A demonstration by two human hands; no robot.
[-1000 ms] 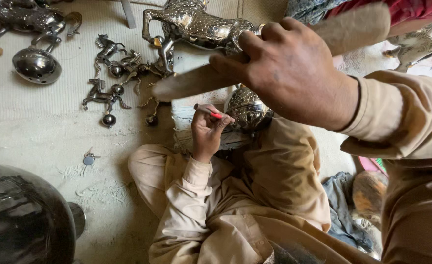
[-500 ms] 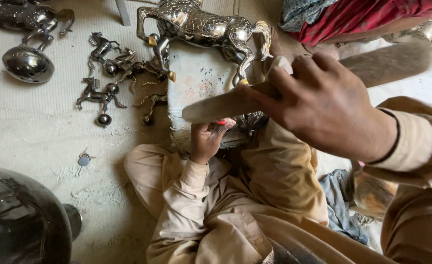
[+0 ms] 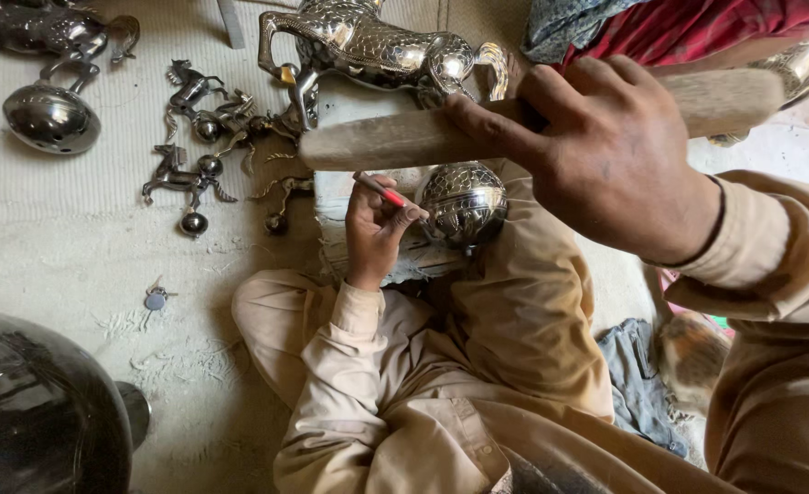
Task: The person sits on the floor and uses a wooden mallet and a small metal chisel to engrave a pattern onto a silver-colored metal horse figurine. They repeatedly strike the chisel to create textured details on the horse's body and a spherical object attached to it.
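Dark vessel (image 3: 38,412): large, rounded, glossy black, well away below and to the left of both hands, at the lower left corner.
Large horse figure (image 3: 368,46): shiny embossed silver metal, standing on a pale block just above the left hand and behind the mallet.
Wooden mallet (image 3: 404,139): a long, pale, round wooden club, lying crosswise above the left hand; its thick worn end points left.
Right hand (image 3: 615,151): closed in a firm fist around the mallet, fingers wrapped over the top, thumb stretched along the wood; raised closest to the camera.
Left hand (image 3: 377,229): fingers pinched shut on a thin tool, resting on the pale block just below the mallet, wrist in a tan sleeve.
Embossed ball (image 3: 464,203): a round silver metal ball with a patterned surface, just right of the left hand, below the mallet and against the tan-clothed knee.
Plain silver ball (image 3: 52,119): smooth and mirror-bright, on the floor far to the left of the left hand.
Small horse figures (image 3: 194,137): a cluster of little silver horses on balls, on the pale floor left of the left hand.
Thin tool (image 3: 381,190): slender, with a red band, held in the left fingertips, its tip pointing towards the embossed ball; whether they touch cannot be told.
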